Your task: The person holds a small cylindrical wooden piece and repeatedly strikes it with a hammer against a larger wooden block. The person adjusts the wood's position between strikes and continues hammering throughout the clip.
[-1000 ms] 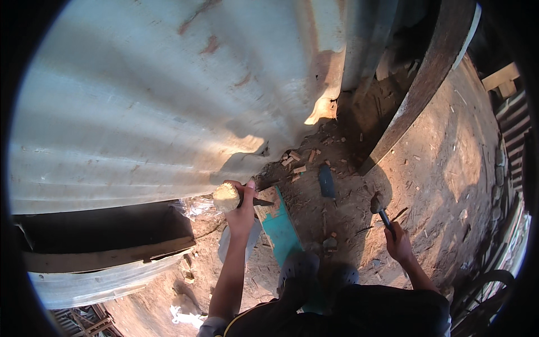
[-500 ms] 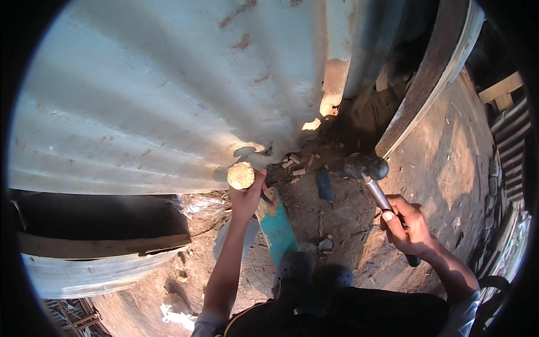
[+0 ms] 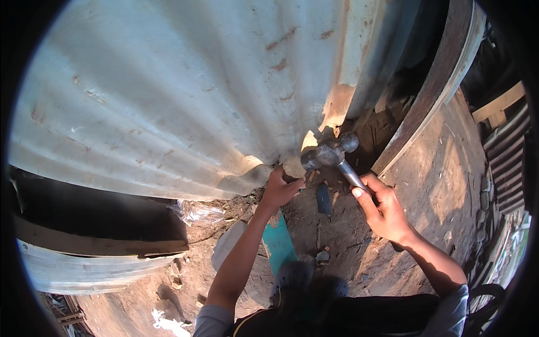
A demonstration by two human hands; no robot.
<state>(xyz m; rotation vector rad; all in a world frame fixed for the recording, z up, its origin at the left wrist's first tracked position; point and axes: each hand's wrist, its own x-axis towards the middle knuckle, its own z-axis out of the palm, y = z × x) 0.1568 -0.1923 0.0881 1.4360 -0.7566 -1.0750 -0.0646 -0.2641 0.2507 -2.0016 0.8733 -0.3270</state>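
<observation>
My left hand [image 3: 281, 188] is closed around a round-ended wooden handle [image 3: 293, 167]. Its flat top faces up; whatever lies below my fist is hidden. With my right hand [image 3: 384, 209] I grip the metal shaft of a ball-peen hammer [image 3: 331, 153]. One face of the hammer head is right beside the wooden top, but I cannot tell whether they touch. Below my left wrist lies a worn green-painted board [image 3: 278, 244], running from near my shoes toward the corrugated metal wall [image 3: 185, 95].
Wooden posts [image 3: 432, 78] rise at the upper right. Wood chips, a dark scrap [image 3: 324, 198] and a small block [image 3: 323, 256] litter the dirt floor [image 3: 359, 264]. Clear plastic [image 3: 199, 212] lies by a dark opening at the left. My shoes [image 3: 295, 275] are at the bottom.
The hammer has swung left and upward, its head now close to the wooden top. My left hand and the handle sit farther right in view, and the view itself has shifted.
</observation>
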